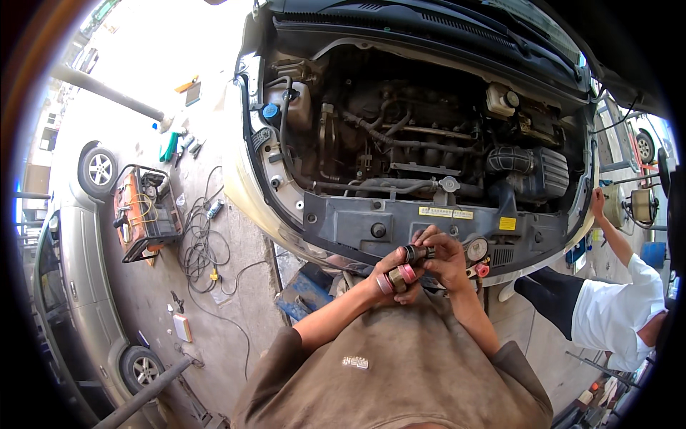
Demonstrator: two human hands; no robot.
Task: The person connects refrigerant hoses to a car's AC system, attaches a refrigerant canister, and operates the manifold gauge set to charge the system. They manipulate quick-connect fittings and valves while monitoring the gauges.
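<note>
I see both elbows bent and flared out. Left forearm angles in up-right, right forearm runs steeper, up-left, both bare. Left hand and right hand close together ahead of chest, fingers curled, gripping.

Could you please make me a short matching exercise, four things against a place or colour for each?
1. Brass fitting
2. Cable
3. Co-worker's shirt
4. Round gauge

A. Beside the right hand
B. Loosely coiled on the floor
C. In the left hand
D. White

Pairs: 1-C, 2-B, 3-D, 4-A.
</note>
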